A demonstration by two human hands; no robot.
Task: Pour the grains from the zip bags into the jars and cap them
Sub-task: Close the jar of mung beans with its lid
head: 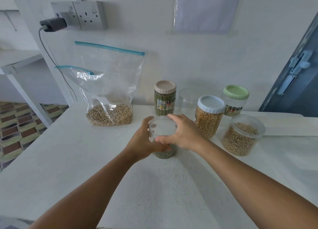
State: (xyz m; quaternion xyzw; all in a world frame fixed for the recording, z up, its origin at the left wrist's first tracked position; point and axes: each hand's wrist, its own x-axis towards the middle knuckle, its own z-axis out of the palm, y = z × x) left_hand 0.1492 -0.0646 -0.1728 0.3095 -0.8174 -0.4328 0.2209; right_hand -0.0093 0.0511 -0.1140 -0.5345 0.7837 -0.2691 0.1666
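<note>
Left hand (146, 141): curled round the side of the green-grain jar (164, 152), steadying it on the table (68, 151).
Right hand (183, 134): fingers and thumb clasp the rim of the clear lid (162, 128) sitting on that jar's mouth.
Zip bag (110, 91): upright against the wall, tan grains in its bottom, seal strip at top; a second, flatter bag (75, 74) leans in front of it.
Pink-lid jar (165, 98): behind the hands, full of green grains.
Blue-lid jar (209, 117): right of the hands, yellow grains.
Uncapped jar (240, 135): far right, tan grains.
Green-lid jar (234, 100): at the back, near the wall.
</note>
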